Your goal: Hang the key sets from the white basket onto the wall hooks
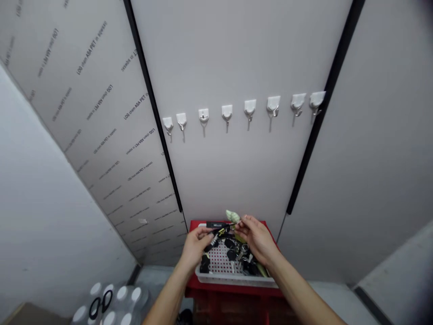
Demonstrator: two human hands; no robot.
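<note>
A narrow black strap [223, 231] with yellow parts on it is held in the air just above a basket, stretched between both hands. The right hand [257, 239] is nearly closed, its thumb and fingers pinching near the strap's far end, and the left hand [196, 246] is curled in around the strap closer to the yellow parts. The strap looks light and bendy, so it will probably droop unless held near both ends, and its thin, smooth surface may slip from a loose pinch. Just past the right fingertips stands a pale green ridged charm [232, 216], shaped rather like a shell; it looks light, though whether it is brittle cannot be told. It seems the easiest part to grip. A black tag [216, 225] lies at the back of the basket, with small white lettering too blurred to read with certainty. Below the hands, black key fobs [231, 255] and a metal ring [244, 248] lie in the white perforated basket [233, 280], which sits on a red stand [233, 289]. Beyond them, a row of white stick-on hooks [250, 108] runs across the wall, and the panel [101, 108] to the left repeats the print "LOG chem ASA PET". Down at the left, scissors [101, 302] with black handles lie against white-capped bottles [122, 293].
</note>
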